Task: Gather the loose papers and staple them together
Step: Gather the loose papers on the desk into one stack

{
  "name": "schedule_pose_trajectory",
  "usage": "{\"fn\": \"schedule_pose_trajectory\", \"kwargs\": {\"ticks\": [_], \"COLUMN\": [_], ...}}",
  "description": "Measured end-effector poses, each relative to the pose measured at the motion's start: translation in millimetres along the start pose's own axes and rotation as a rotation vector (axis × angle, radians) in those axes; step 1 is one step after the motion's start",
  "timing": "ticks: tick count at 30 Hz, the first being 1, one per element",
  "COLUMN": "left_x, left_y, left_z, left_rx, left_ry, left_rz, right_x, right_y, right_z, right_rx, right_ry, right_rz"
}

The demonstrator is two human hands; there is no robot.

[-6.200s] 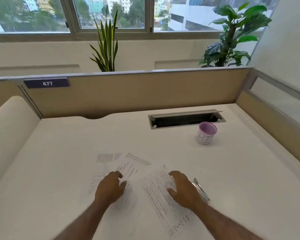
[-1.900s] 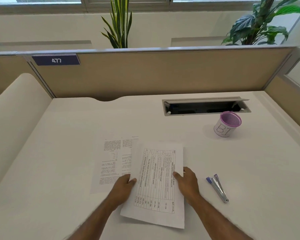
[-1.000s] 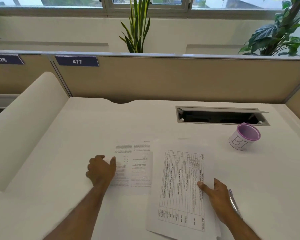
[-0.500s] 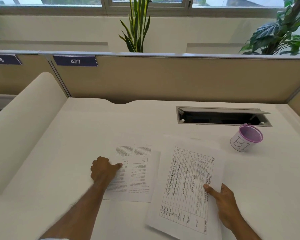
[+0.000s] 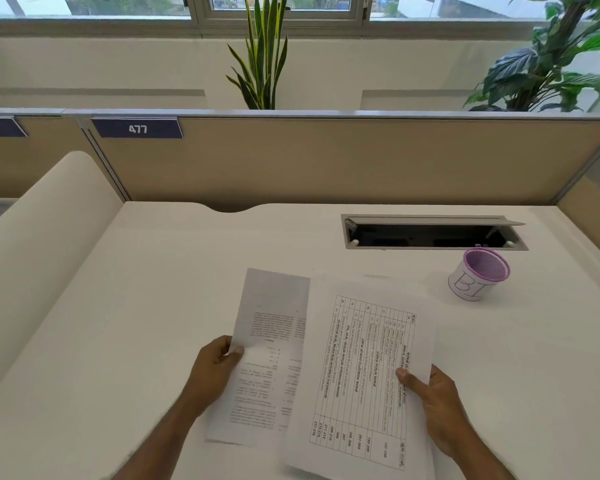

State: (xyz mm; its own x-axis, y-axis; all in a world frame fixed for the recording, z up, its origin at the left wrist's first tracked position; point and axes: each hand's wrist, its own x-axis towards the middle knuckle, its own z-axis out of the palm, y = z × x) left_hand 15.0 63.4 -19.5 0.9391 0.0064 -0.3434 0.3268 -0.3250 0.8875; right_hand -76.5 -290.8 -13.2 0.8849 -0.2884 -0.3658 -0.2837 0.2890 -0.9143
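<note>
A purple cup (image 5: 478, 273) stands apart on the white counter (image 5: 153, 306) (window plants beyond); left hand (image 5: 212, 370) pinches a text sheet (image 5: 269, 358), right hand (image 5: 437, 407) grips a table sheet (image 5: 364, 372).

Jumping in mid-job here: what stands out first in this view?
Two printed sheets at the near centre of the white desk: the left hand grips a text page, the right hand grips a table sheet whose edge overlaps it. Beyond them, at the right, stands a purple mesh cup just in front of an open cable hatch.
</note>
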Motion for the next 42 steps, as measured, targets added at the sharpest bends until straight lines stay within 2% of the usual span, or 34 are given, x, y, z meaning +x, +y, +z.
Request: {"fn": "schedule_pose_trajectory", "kwargs": {"ticks": [11, 20, 27, 34, 37, 42], "left_x": [-30.8, -45.0, -52.4, -53.2, -60.2, -66.9], "left_y": [12.9, 19.5, 36.3, 56.1, 71.8, 93.7], "left_z": [29.2, 44.6, 53.2, 68.7, 72.3, 73.2], "left_rx": [-0.217, -0.26, -0.277, -0.163, -0.112, -0.111], "left_ry": [-0.067, -0.146, -0.075, -0.048, 0.02, 0.105], "left_rz": [-0.014, -0.009, 0.031, 0.248, 0.406, 0.55], "right_x": [-4.8, -0.1, 7.3, 2.3, -3.3, -13.1], "right_y": [-1.2, -5.0, -2.7, -26.2, -44.2, -74.3], "right_z": [10.5, 36.6, 42.5, 53.0, 56.2, 52.5], "right_rx": [-0.028, -0.036, -0.244, -0.229, -0.232, -0.184], "right_ry": [-0.082, -0.193, -0.026, 0.042, 0.101, 0.122], "right_rz": [0.004, 0.067, -0.117, -0.29, -0.399, -0.494]}}
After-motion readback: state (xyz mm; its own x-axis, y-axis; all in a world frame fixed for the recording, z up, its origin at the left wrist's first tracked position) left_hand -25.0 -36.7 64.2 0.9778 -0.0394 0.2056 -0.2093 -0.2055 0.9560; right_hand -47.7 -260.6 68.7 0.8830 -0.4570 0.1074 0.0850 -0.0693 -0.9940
